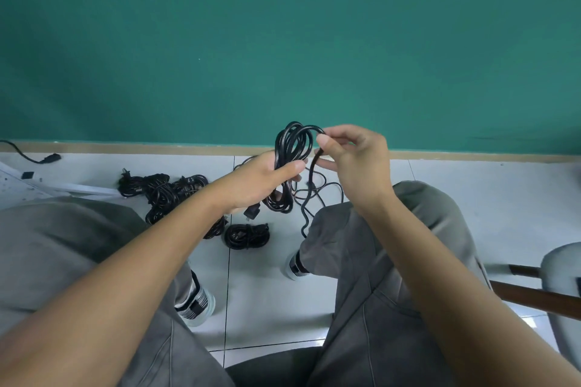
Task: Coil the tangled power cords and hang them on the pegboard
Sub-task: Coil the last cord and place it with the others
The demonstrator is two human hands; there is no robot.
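My left hand [262,177] grips a black power cord coil [290,148] around its middle, several loops standing up above the fist and hanging below it. My right hand [352,154] pinches the cord's free strand at the top right of the coil between thumb and fingers. The loose tail [317,195] drops in slack curves to the floor by my right knee. A plug [251,212] dangles under my left hand. A tangled pile of black cords [163,192] lies on the floor to the left, and one small coiled cord [246,236] lies between my feet. No pegboard shows.
I sit facing a green wall [283,41] with a tan baseboard above a white tiled floor [471,192]. Another cord end with a plug [47,159] lies far left near a white board [19,185]. A grey chair with wooden legs [534,295] stands at right.
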